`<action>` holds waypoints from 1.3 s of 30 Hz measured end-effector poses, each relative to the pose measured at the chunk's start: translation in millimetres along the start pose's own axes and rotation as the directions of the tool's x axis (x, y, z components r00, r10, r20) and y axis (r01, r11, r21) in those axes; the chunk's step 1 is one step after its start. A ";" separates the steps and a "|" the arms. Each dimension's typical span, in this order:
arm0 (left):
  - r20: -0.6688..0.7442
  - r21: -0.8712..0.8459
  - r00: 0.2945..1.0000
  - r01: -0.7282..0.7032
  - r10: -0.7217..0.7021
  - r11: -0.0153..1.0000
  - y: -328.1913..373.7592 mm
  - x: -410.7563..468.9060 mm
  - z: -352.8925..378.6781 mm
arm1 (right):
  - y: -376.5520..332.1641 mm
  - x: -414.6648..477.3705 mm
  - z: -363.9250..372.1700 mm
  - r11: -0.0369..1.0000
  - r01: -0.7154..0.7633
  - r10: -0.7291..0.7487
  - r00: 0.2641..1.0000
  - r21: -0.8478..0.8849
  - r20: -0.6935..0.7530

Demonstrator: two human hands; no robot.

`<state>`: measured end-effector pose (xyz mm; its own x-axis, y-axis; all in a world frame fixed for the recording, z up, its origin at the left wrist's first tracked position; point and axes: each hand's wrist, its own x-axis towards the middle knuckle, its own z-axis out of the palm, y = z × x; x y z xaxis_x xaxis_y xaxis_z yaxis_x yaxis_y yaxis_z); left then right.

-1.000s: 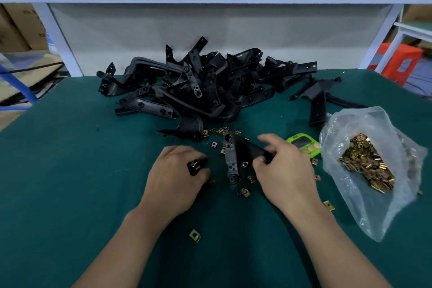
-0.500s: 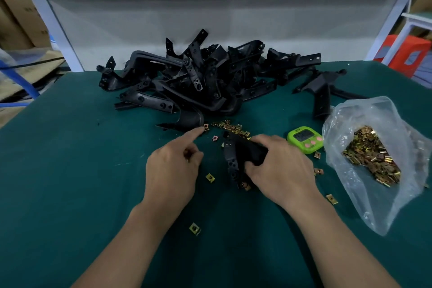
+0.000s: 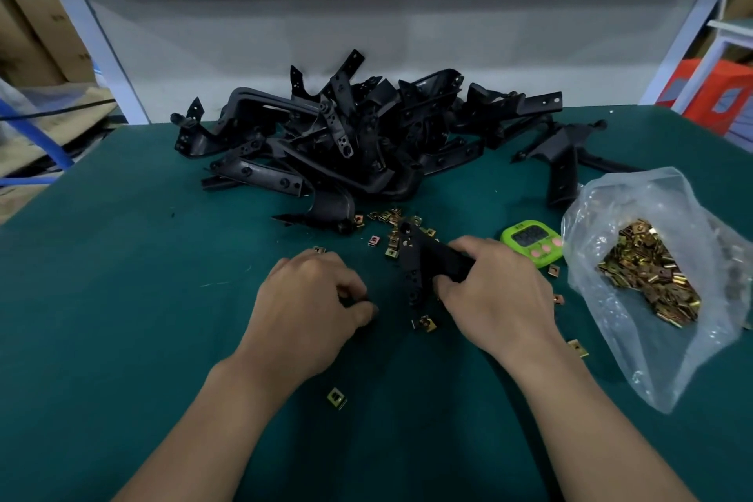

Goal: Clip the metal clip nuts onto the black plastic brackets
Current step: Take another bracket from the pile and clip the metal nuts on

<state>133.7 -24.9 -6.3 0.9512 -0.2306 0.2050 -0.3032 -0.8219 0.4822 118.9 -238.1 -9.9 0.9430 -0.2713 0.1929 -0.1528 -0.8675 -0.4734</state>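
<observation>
black plastic bracket (image 3: 412, 271) | right hand (image 3: 497, 298) gripping it | left hand (image 3: 309, 298) fingers curled onto bench (image 3: 122, 298), contents cannot tell | loose clip nuts (image 3: 385, 216) scattered nearby

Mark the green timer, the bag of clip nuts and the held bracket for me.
green timer (image 3: 530, 236): head view, on its dark display.
bag of clip nuts (image 3: 635, 200): head view, on the clear plastic above the nuts.
held bracket (image 3: 409, 257): head view, on its long holed strip.
</observation>
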 end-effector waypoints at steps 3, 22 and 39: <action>0.019 -0.121 0.998 0.058 -0.057 0.991 4.2 -2.2 1.3 | 0.4 0.5 -0.1 1.000 -0.004 0.004 1.000 0.008 0.001; 0.100 -0.870 0.948 0.231 -0.303 0.436 15.4 4.6 7.7 | 1.1 -0.7 -0.7 0.991 0.082 -0.090 0.993 0.108 0.072; 0.138 -0.888 0.955 0.236 -0.263 0.394 9.8 4.6 6.9 | 2.5 -0.4 0.2 0.987 0.083 -0.093 0.993 0.138 0.069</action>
<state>135.5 -37.7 -6.5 0.9959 -0.0762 -0.0483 0.0547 0.0843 0.9949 118.2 -240.1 -11.4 0.9713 -0.1597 0.1762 -0.0316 -0.8211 -0.5699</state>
